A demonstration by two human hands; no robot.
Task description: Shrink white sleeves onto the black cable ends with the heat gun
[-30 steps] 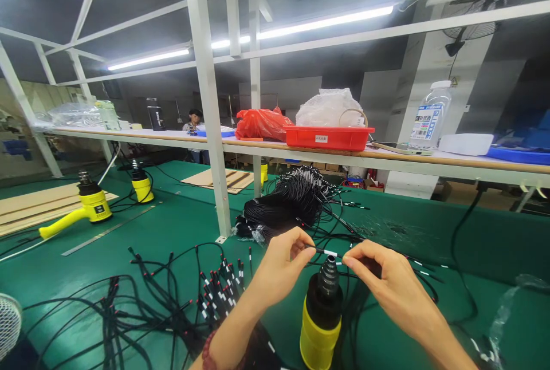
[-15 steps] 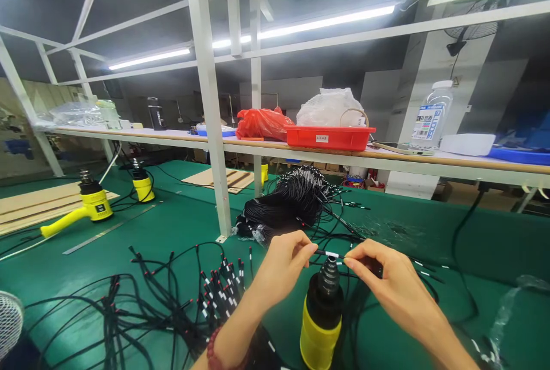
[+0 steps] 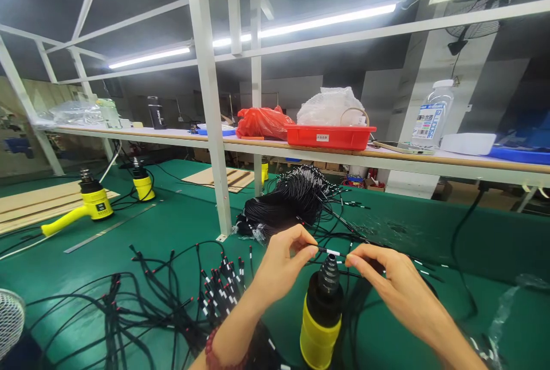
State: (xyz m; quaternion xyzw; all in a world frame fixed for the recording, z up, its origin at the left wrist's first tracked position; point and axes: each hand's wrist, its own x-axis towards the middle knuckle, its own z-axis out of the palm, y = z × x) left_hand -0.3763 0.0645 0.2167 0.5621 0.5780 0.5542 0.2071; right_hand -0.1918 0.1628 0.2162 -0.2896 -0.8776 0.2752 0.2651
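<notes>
A white mesh guard [image 3: 11,321] is cut off at the left edge; what it belongs to cannot be told. Four yellow hot-air guns are in view: the leftmost [image 3: 98,205], the next [image 3: 142,182] just beyond it, a third [image 3: 264,172] mostly hidden behind a white post [image 3: 257,178], and the nearest [image 3: 320,330], cut off at the bottom. Red-tipped black cables [image 3: 172,313] overlap too densely to count. The left hand [image 3: 283,264] has thumb and forefinger clamped on one black cable [image 3: 322,250] with one white sleeve [image 3: 333,253], held just above the nearest gun's nozzle [image 3: 329,275]; whether they touch is unclear. The right hand [image 3: 397,281] pinches the cable's other side, its remaining fingers largely hidden. One blue tray [image 3: 522,155] runs off the right edge.
</notes>
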